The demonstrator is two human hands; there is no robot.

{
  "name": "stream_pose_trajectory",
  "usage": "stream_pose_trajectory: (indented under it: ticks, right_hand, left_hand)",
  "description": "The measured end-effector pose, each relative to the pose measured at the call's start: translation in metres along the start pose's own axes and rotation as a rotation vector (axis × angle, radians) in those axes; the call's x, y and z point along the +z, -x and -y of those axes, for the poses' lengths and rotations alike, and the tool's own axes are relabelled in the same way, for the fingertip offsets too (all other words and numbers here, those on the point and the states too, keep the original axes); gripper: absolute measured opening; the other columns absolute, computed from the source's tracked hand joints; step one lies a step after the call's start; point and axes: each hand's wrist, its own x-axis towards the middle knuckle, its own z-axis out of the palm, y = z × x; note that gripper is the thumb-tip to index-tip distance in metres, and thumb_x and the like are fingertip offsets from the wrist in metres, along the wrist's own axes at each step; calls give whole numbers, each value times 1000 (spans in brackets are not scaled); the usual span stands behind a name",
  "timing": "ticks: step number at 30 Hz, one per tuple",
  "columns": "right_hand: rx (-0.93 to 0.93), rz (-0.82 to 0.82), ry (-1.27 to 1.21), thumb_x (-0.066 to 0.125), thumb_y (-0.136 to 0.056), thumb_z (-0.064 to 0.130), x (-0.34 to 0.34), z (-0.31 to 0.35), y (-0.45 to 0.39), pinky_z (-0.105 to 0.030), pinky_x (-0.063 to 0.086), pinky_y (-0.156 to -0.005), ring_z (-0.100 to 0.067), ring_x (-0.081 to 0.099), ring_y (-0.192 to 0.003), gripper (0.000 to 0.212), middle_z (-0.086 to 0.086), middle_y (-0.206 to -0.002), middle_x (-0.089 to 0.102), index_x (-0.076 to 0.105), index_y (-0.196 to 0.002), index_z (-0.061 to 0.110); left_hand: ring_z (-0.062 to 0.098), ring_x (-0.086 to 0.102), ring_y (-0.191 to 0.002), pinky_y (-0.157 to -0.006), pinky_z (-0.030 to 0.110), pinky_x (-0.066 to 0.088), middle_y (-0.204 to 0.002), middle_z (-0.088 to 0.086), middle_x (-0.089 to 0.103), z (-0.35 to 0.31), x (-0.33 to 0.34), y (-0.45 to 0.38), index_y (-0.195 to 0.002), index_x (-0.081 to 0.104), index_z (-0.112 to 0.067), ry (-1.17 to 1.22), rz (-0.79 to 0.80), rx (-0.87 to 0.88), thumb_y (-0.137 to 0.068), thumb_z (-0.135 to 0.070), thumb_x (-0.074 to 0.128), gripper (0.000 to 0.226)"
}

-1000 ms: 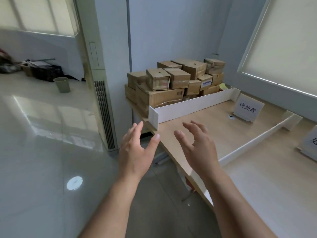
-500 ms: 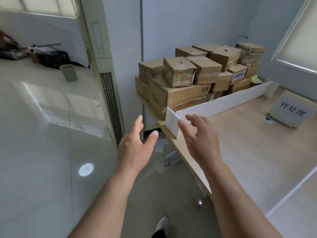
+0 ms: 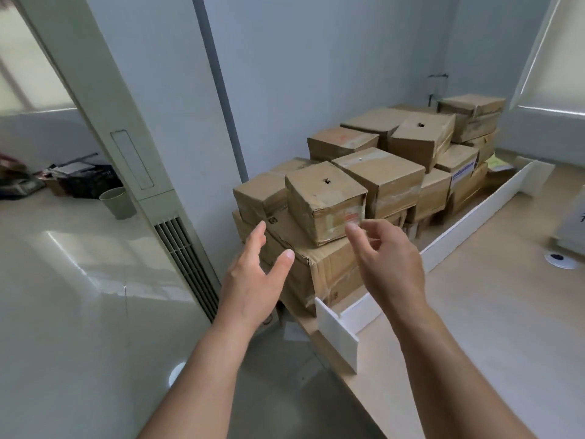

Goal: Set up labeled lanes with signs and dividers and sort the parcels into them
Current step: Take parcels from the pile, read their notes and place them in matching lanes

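Note:
A heap of brown cardboard parcels is stacked at the left end of the wooden table, behind a long white divider. The nearest small parcel sits on top of a large flat box. My left hand is raised with fingers spread, just left of that small parcel and holding nothing. My right hand hovers at the parcel's right front corner with fingers loosely bent, empty. A white sign stands at the right edge, mostly cut off.
A tall white air-conditioner unit stands left of the table against the wall. A green bin and dark clutter sit on the glossy floor at far left. A cable grommet is set in the tabletop.
The view has moved closer to the parcel heap. Both hands have risen and reached forward, from in front of the divider's end to either side of the nearest small parcel.

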Motion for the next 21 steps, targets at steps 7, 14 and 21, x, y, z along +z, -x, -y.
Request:
stream_pose_trajectory:
  ticks: [7, 14, 21]
  right_hand:
    - [138, 40, 108, 40, -91, 62, 14, -4, -44, -29, 40, -62, -13, 56, -79, 46, 9, -80, 60, 63, -94, 22]
    - [290, 2, 220, 34, -90, 64, 33, 8, -73, -27, 36, -52, -15, 53, -61, 57, 0, -64, 57, 52, -63, 18]
    - [527, -80, 199, 35, -87, 69, 64, 29, -92, -36, 54, -67, -25, 66, -68, 67, -9, -73, 67, 58, -65, 10]
  left_hand:
    - [7, 37, -133, -103, 26, 28, -148, -9, 36, 9, 6, -91, -146, 25, -34, 55, 69, 62, -91, -40, 55, 63]
    - [17, 33, -137, -112, 41, 29, -150, -1, 34, 10, 23, -186, -146, 28, -27, 103, 220, 119, -92, -41, 52, 61]
    - [23, 31, -138, -110, 42, 30, -151, 5, 32, 15, 34, -240, -146, 28, -22, 131, 442, 135, -97, -40, 42, 55]
